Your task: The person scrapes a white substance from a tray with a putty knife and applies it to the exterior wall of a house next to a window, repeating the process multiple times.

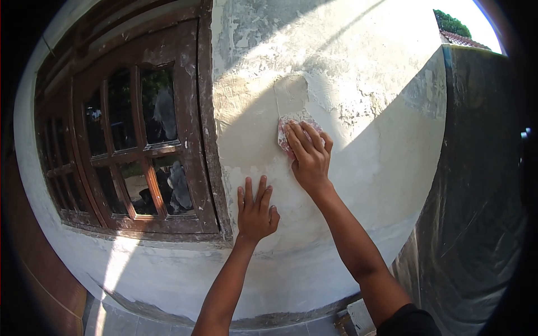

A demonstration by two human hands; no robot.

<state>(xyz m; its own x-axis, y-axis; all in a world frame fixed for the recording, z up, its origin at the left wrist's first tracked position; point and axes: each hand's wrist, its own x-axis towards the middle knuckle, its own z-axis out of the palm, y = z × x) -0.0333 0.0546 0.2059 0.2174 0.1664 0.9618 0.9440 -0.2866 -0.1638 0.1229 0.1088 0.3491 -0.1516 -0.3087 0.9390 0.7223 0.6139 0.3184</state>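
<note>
My right hand [309, 154] is closed on a flat, reddish putty scraper [284, 142] smeared with white paste, pressed against the wall. Several of its fingers lie across the scraper's face. Just above is a patch of wet-looking, cream-coloured putty [292, 92] with ridged edges. Lower and to the left, my left hand [256, 214] is open, fingers spread and pointing up, and it holds nothing. It appears to rest on the pale wall [370, 185], close to the window frame, though its palm is hidden.
On the left is a brown wooden window [126, 162] with several panes and pale splashes. Dark plastic sheeting [476, 185] hangs along the right side. Grey floor tiles [120, 319] run along the wall's foot, and a pale block-like object [361, 318] stands at the bottom right.
</note>
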